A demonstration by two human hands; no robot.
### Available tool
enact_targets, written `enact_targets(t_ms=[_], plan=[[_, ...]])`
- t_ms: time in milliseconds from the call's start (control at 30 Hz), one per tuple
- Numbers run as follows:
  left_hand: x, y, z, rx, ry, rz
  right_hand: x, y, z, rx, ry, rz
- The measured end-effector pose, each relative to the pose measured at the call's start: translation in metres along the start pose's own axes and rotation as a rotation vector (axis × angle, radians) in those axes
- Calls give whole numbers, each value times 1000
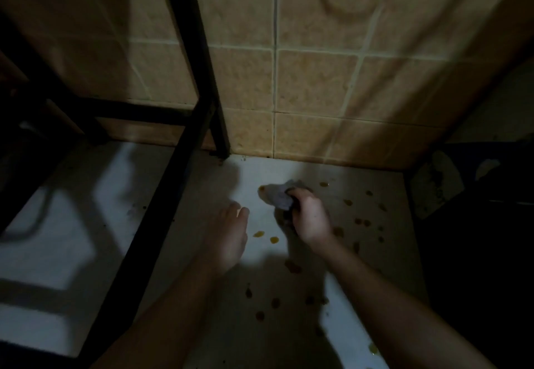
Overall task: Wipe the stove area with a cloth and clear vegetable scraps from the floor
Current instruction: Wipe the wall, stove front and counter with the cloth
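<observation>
**Wiping scraps off the floor: early stage, most still down**

- Far left: one black metal frame (161, 224), two legs and a crossbar visible, standing on the pale floor (72, 224) against the tiled wall (315, 85)
- Left hand (231, 235): one, low over the floor, fingers loose and apart, holding nothing. Can't tell whether it touches the floor
- Vegetable scraps (258, 234): small orange bits. I count roughly twenty, but the light is dim, so treat that as approximate. Two lie between the hands, one sits at the left edge of the cloth, and the rest are scattered to the right of and below the right hand
- Cloth (274, 195): one, greyish, bunched, down on the floor near the wall
- Right hand (310, 215): fingers curled tight around the cloth, pressing it down
- Far right: a dark object with pale patches (433, 183), can't identify it

Status, my read:
- Stove isn't in view, so the stove wipe can't be judged
- Floor strip left of the cloth looks free of bits
- Nearly all the scraps are still to collect, so the floor part is barely started
</observation>
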State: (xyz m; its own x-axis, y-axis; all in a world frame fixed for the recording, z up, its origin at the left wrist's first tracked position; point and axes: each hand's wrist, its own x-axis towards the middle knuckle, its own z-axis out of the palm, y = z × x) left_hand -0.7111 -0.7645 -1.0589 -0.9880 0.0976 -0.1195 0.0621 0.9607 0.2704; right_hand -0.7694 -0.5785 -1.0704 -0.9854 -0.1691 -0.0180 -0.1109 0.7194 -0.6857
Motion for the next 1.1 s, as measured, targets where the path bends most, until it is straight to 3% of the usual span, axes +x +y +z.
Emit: enact_targets(t_ms=[233, 333, 467, 567, 800, 967, 1100], plan=[[-15, -29, 18, -29, -45, -179, 39, -20, 52, -109, -150, -9], [-15, -33, 25, -42, -51, -238, 42, -18, 71, -318, -279, -54], [-10, -37, 26, -60, -38, -242, 43, -7, 74, -532, -309, -143], [-8, -31, 26, -48, -44, -214, 54, 9, 57, -517, -313, -75], [2, -17, 25, 8, -92, -169, 59, 95, -18, -427, -44, 196], [3, -7, 24, 14, -76, -145, 36, 146, -64, -406, -1, 386], [3, -5, 23, 24, -76, -115, 23, 145, -60, -323, 79, 472]])
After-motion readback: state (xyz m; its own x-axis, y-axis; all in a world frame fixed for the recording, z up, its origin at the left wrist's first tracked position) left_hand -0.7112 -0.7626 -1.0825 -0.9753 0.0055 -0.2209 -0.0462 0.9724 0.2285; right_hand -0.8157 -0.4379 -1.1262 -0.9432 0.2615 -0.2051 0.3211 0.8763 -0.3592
